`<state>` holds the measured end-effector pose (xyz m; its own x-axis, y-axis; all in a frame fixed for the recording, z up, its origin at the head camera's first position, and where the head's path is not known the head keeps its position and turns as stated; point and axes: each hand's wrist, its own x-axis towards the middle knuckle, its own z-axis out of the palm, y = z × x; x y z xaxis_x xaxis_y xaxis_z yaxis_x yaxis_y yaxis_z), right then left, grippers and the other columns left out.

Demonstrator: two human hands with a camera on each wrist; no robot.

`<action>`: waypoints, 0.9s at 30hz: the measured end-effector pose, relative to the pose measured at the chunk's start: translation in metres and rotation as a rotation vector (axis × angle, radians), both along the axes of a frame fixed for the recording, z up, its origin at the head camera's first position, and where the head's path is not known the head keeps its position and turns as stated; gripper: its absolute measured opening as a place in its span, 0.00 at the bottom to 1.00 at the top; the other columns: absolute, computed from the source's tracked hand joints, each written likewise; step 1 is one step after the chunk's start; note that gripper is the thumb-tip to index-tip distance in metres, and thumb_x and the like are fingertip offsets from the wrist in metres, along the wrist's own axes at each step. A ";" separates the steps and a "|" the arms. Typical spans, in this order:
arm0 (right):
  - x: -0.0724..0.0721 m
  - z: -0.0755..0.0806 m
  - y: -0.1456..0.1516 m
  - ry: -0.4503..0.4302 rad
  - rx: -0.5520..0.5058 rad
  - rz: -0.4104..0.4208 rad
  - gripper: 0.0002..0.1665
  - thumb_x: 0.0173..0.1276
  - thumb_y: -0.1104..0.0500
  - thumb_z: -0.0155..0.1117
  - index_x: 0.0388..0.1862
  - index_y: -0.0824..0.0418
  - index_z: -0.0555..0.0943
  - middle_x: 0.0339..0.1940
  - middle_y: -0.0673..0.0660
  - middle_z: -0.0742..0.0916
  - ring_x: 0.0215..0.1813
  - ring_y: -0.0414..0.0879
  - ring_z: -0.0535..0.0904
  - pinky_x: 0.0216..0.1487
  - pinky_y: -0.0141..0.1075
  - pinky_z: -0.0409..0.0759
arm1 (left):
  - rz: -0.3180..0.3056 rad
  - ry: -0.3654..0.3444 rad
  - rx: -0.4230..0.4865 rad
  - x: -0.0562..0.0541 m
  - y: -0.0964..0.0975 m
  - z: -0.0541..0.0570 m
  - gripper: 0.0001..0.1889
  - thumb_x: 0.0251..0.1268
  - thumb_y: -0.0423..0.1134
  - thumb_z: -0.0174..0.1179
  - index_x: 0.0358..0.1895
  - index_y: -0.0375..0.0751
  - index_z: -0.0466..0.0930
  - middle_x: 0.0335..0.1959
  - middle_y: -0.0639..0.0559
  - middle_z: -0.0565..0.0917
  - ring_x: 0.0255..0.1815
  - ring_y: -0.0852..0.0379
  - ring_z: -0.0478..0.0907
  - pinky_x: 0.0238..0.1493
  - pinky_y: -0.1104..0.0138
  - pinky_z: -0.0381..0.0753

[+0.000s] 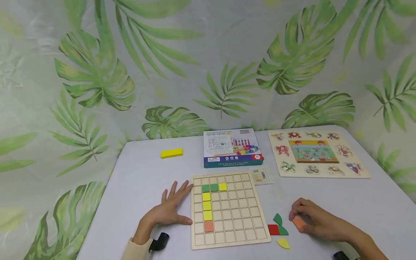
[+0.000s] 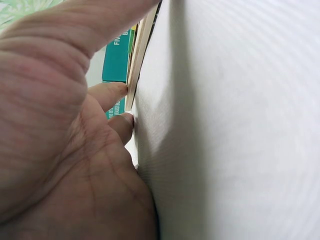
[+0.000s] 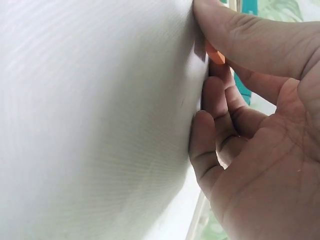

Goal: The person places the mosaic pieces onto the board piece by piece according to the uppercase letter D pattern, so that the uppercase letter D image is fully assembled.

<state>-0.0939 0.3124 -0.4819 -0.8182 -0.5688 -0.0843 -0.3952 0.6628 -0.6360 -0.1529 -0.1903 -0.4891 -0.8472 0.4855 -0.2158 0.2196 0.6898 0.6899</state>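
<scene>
A wooden grid board (image 1: pixel 232 236) lies on the table, with green, yellow and orange square tiles set in an upside-down L in its left part. My left hand (image 1: pixel 170 209), fingers spread, touches the board's left edge with thumb and fingertips; the left wrist view shows fingertips against the thin board edge (image 2: pixel 142 47). To the right of the board, my right hand (image 1: pixel 313 220) pinches an orange square tile (image 1: pixel 298 223) between thumb and fingers, low over the cloth. In the right wrist view the orange tile (image 3: pixel 215 52) is mostly hidden by the thumb.
Between board and right hand lie a red tile (image 1: pixel 273 229), two green quarter-round pieces (image 1: pixel 282 230) and a yellow one (image 1: pixel 283 243). Behind are a pattern card (image 1: pixel 261 176), a boxed toy (image 1: pixel 232 148), a yellow bar (image 1: pixel 171 153) and a sea-animal puzzle (image 1: pixel 316 151).
</scene>
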 end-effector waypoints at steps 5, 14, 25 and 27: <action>-0.003 0.005 -0.005 -0.068 0.053 -0.035 0.12 0.62 0.50 0.73 0.43 0.37 0.81 0.46 0.40 0.77 0.49 0.33 0.69 0.52 0.24 0.73 | -0.001 0.004 -0.005 0.000 0.000 -0.002 0.63 0.39 0.53 0.81 0.81 0.51 0.51 0.84 0.48 0.43 0.82 0.36 0.22 0.73 0.35 0.18; -0.011 0.009 -0.013 -0.023 0.050 -0.016 0.13 0.65 0.50 0.71 0.47 0.44 0.80 0.45 0.39 0.80 0.45 0.33 0.73 0.49 0.27 0.77 | -0.009 0.006 -0.014 -0.001 -0.001 -0.001 0.62 0.41 0.54 0.80 0.81 0.52 0.51 0.84 0.48 0.43 0.82 0.37 0.22 0.73 0.35 0.19; -0.020 0.018 -0.040 -0.003 0.009 -0.022 0.16 0.66 0.44 0.70 0.48 0.48 0.80 0.41 0.40 0.81 0.41 0.34 0.73 0.42 0.30 0.76 | -0.011 0.008 -0.005 -0.002 -0.002 -0.002 0.61 0.42 0.54 0.79 0.81 0.52 0.51 0.84 0.47 0.43 0.82 0.36 0.22 0.73 0.35 0.19; -0.021 0.020 -0.047 0.005 0.009 -0.019 0.17 0.65 0.43 0.70 0.47 0.49 0.81 0.40 0.40 0.81 0.41 0.34 0.74 0.43 0.31 0.76 | -0.011 0.011 -0.007 -0.001 -0.002 -0.003 0.61 0.42 0.54 0.80 0.81 0.51 0.51 0.84 0.47 0.43 0.82 0.36 0.22 0.73 0.35 0.19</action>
<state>-0.1153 0.2651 -0.4618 -0.8291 -0.5525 -0.0849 -0.3859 0.6755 -0.6283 -0.1542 -0.1923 -0.4916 -0.8443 0.4932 -0.2094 0.2349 0.6919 0.6827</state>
